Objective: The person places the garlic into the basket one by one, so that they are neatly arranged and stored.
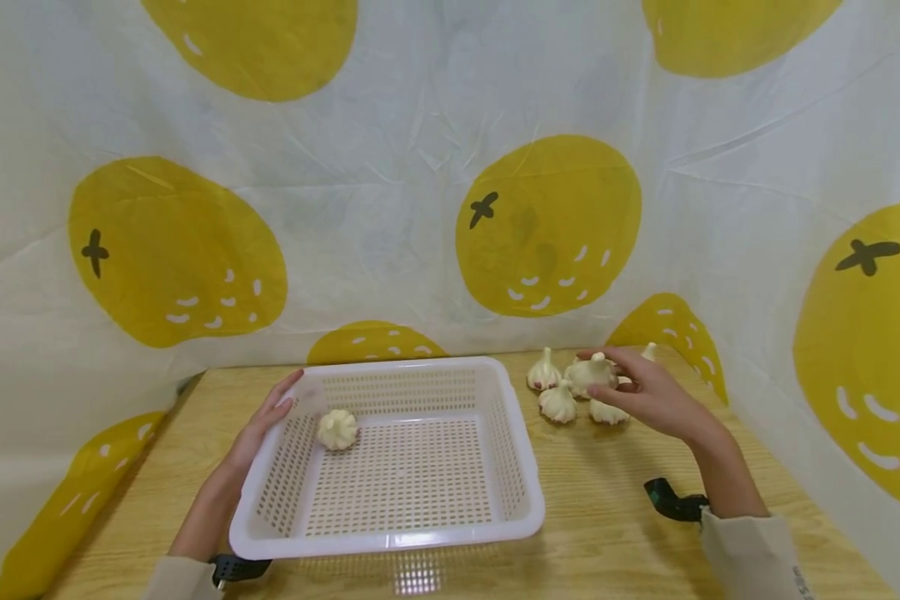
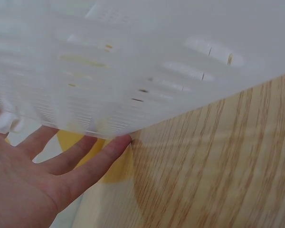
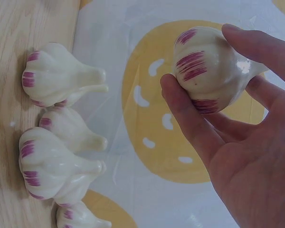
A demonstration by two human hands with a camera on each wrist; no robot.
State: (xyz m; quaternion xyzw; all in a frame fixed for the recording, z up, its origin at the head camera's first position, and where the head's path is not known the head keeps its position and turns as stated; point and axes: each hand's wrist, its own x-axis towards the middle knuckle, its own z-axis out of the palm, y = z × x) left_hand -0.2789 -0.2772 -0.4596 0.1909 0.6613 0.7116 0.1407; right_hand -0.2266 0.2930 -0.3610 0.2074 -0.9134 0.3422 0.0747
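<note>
My right hand (image 1: 656,400) pinches a garlic bulb (image 3: 206,71) between thumb and fingers, raised above the others. Its surface is cream and glossy, streaked purple. Below and beside it, several more garlic bulbs (image 1: 557,403) stand in a cluster to the basket's right. At the left side of the white plastic basket (image 1: 397,540), my left hand (image 1: 258,421) rests against the rim. In the left wrist view, its spread, nearly straight fingers (image 2: 80,166) reach the basket's outer wall. Inside the basket, one garlic bulb (image 1: 337,429) lies near the left wall.
A wooden table (image 1: 600,533) bears everything. Behind and at the sides hangs a pale curtain (image 1: 390,250) printed with large yellow fruits. Dark wrist devices (image 1: 675,502) are worn on both arms.
</note>
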